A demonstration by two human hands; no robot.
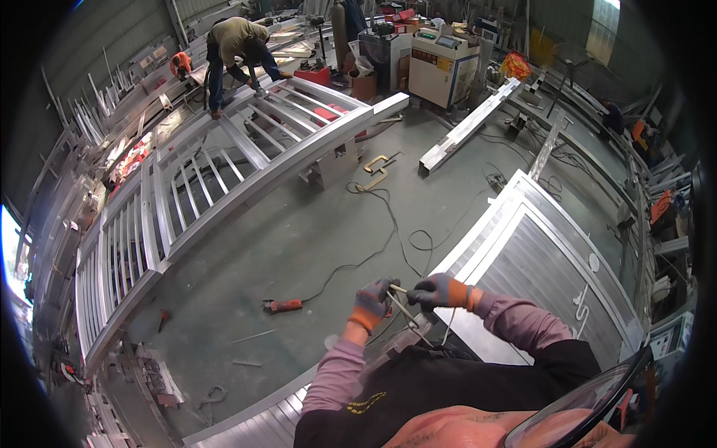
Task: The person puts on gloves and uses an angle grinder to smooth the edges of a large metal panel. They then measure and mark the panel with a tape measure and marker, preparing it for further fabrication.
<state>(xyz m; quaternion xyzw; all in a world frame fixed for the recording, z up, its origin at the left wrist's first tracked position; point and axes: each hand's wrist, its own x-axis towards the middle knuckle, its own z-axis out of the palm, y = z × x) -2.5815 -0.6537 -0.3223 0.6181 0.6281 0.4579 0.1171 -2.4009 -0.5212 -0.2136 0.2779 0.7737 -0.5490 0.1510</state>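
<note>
My left hand, in a grey and orange work glove, grips a pale, thin cord or cable in front of my chest. My right hand, gloved alike, holds the same length a short way to the right. Below the hands, a loop of the pale strand hangs down towards my waist. Its exact kind is too small to tell. To the right of my right hand lies a silver metal door or gate panel with ribbed slats, its near corner beside my body.
A red angle grinder lies on the floor, its cable trailing past me. Two yellow clamps lie beyond. At left, a person bends over a long barred metal gate. A metal beam lies ahead, near a cabinet machine.
</note>
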